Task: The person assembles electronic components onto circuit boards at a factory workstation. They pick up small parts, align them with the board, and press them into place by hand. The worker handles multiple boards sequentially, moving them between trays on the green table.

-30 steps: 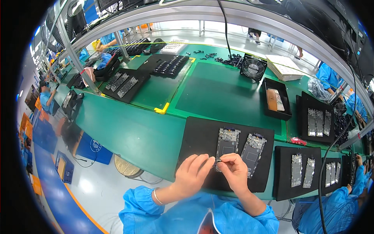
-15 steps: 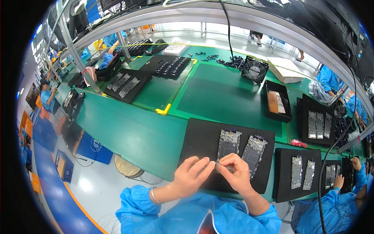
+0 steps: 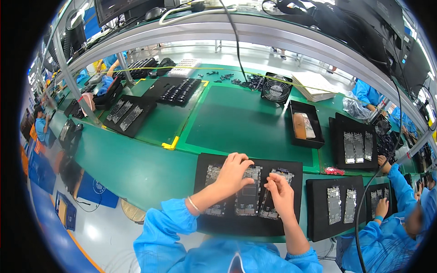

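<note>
A black foam pad (image 3: 293, 214) in front of me carries three circuit boards side by side. My left hand (image 3: 232, 175) hovers over the left board (image 3: 212, 173) and the upper part of the middle board (image 3: 247, 195), hiding parts of both. Its thumb and forefinger stand apart with nothing between them. Above the right board (image 3: 267, 207), my right hand (image 3: 281, 193) is closed in a pinch at thumb and forefinger. Whatever lies between those fingertips is too small to make out.
To the right, another pad (image 3: 314, 200) bears two boards, and a co-worker's hand (image 3: 382, 207) is at a further pad. Beyond are a black tray (image 3: 318, 142), a small fan (image 3: 276, 88) and a red packet (image 3: 334, 171). A black cable (image 3: 364, 204) hangs at the right.
My hands, which met fingertip to fingertip around a small thing, have come apart. The left hand has opened over the left and middle boards; the right stays pinched. The view has shifted.
</note>
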The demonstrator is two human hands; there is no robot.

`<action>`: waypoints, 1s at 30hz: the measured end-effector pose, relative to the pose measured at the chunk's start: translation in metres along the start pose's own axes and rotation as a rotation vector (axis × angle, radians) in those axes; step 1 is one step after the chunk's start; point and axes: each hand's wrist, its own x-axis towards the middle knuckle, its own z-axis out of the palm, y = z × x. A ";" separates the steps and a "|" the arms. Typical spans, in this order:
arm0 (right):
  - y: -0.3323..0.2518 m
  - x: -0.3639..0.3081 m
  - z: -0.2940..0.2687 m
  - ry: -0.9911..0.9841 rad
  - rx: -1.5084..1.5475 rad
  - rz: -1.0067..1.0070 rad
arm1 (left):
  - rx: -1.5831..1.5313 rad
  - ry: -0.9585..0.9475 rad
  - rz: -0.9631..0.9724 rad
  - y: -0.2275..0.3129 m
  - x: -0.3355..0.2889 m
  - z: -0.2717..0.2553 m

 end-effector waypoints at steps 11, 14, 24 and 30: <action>-0.036 -0.023 0.003 -0.038 0.195 -0.011 | 0.083 0.228 0.128 0.067 -0.045 -0.037; -0.045 -0.036 0.003 0.009 0.126 -0.140 | 0.186 0.324 0.193 0.076 -0.058 -0.030; -0.051 -0.056 0.001 0.047 0.063 -0.182 | 0.295 0.375 0.337 0.085 -0.074 -0.027; -0.051 -0.056 0.000 0.037 0.119 -0.140 | 0.310 0.378 0.331 0.087 -0.074 -0.028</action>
